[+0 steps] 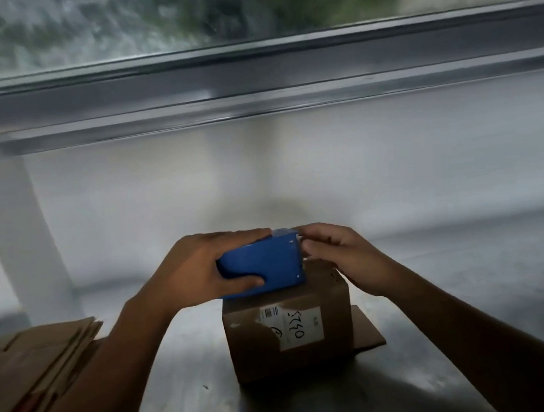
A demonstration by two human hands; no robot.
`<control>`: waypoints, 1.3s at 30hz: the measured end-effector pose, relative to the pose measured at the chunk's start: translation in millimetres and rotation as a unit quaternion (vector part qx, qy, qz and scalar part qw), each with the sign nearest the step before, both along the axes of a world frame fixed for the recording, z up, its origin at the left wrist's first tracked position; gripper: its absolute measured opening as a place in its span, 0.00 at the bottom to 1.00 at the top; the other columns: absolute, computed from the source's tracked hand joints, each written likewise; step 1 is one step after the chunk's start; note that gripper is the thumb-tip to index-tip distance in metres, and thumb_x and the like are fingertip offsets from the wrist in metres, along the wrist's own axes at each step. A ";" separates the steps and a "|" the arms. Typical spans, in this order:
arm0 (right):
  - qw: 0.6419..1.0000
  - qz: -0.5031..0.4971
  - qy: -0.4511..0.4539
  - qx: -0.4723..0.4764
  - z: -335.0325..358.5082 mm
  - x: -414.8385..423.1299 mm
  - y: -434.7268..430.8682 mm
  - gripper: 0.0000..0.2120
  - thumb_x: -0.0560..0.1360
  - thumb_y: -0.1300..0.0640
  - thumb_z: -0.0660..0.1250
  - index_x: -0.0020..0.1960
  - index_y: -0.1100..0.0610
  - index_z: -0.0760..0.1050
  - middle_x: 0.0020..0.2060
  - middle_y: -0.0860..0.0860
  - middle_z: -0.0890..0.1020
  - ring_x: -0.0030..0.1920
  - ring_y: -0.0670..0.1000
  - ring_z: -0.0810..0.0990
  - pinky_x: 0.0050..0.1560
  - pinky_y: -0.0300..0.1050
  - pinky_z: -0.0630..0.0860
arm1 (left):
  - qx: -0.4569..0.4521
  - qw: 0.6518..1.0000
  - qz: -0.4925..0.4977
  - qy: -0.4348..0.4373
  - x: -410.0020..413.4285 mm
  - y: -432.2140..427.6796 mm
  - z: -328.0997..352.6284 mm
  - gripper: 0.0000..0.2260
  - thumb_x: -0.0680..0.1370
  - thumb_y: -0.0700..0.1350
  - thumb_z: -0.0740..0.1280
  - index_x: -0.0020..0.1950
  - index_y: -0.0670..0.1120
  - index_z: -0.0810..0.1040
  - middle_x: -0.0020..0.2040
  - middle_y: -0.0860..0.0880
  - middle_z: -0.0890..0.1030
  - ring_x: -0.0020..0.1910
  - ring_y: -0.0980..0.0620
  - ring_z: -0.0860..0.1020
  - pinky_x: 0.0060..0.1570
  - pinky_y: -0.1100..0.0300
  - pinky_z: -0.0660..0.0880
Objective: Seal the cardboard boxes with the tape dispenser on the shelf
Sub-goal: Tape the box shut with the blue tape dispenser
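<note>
Tape dispenser (pixel 263 267) sits atop the cardboard box (pixel 287 335) on the shelf (pixel 457 287); our left hand (pixel 193 271) grips it, thumb on its near face, fingers over the top; our right hand (pixel 339 255) curls its fingers against the dispenser's end; whether they pinch anything, we cannot tell.

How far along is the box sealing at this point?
Done: the tape dispenser is in the left hand. In hand: it sits over the cardboard box, right hand curled at its front end. Left: no tape strip shows on the box; flattened cardboard lies alongside.
</note>
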State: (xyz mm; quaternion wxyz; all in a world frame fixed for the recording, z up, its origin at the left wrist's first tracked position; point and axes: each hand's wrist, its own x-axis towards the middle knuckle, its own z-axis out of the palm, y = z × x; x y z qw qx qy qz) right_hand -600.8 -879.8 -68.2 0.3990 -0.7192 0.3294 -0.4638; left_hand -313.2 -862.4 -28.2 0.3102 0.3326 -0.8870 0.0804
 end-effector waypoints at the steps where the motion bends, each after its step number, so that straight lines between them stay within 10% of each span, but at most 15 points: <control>1: 1.000 0.004 0.000 -0.001 2.3 2.8 -0.6 0.17 0.81 0.52 0.65 0.69 0.48 0.78 0.63 0.46 0.83 0.65 0.49 0.80 0.69 0.59 0.74 | -0.008 1.000 -0.001 0.000 0.2 0.2 -0.9 0.32 0.69 0.69 0.70 0.73 0.72 0.66 0.61 0.66 0.81 0.54 0.61 0.81 0.52 0.58 0.82; 9: 0.998 -0.045 -0.038 -0.016 -3.5 12.4 -1.3 0.09 0.80 0.59 0.68 0.53 0.49 0.85 0.52 0.53 0.86 0.56 0.61 0.83 0.56 0.58 0.81 | -0.045 0.999 -0.026 -0.008 4.4 -4.4 -2.5 0.32 0.69 0.73 0.67 0.72 0.77 0.62 0.58 0.71 0.77 0.51 0.59 0.82 0.52 0.61 0.82; 16: 0.996 -0.077 -0.035 -0.021 0.5 14.8 7.7 0.07 0.77 0.54 0.69 0.46 0.44 0.85 0.45 0.46 0.86 0.45 0.45 0.83 0.40 0.38 0.76 | -0.044 0.999 -0.017 -0.011 2.3 -1.5 -3.8 0.36 0.68 0.73 0.66 0.75 0.69 0.61 0.58 0.68 0.77 0.51 0.59 0.81 0.52 0.66 0.77; 22: 0.995 -0.083 -0.043 -0.021 0.6 16.0 8.0 0.05 0.78 0.55 0.71 0.46 0.48 0.84 0.44 0.53 0.85 0.46 0.54 0.81 0.47 0.53 0.78 | -0.037 0.999 -0.015 0.014 3.2 0.1 -4.4 0.35 0.67 0.77 0.65 0.73 0.73 0.64 0.57 0.72 0.77 0.50 0.62 0.81 0.51 0.67 0.79; 27: 0.992 -0.104 -0.031 -0.064 6.4 14.2 16.0 0.11 0.79 0.62 0.70 0.42 0.49 0.83 0.38 0.44 0.84 0.38 0.40 0.80 0.38 0.30 0.74 | -0.041 0.999 -0.008 0.026 -1.6 1.8 -3.9 0.34 0.67 0.79 0.63 0.72 0.74 0.65 0.55 0.72 0.78 0.48 0.64 0.80 0.51 0.65 0.79; 34: 0.978 -0.192 -0.068 -0.051 19.5 -9.7 27.4 0.08 0.79 0.64 0.69 0.43 0.55 0.82 0.38 0.44 0.84 0.40 0.40 0.80 0.42 0.33 0.76 | -0.025 0.999 0.003 0.035 6.3 -0.2 -5.5 0.31 0.65 0.79 0.64 0.67 0.83 0.61 0.53 0.77 0.75 0.46 0.64 0.81 0.51 0.69 0.78; 39: 0.974 -0.179 -0.086 0.110 17.0 -31.5 31.9 0.09 0.77 0.60 0.71 0.38 0.53 0.81 0.35 0.49 0.80 0.38 0.48 0.75 0.43 0.46 0.78 | -0.037 0.999 0.013 0.034 1.4 0.3 -5.3 0.32 0.66 0.75 0.66 0.70 0.70 0.71 0.54 0.64 0.84 0.46 0.58 0.83 0.49 0.56 0.82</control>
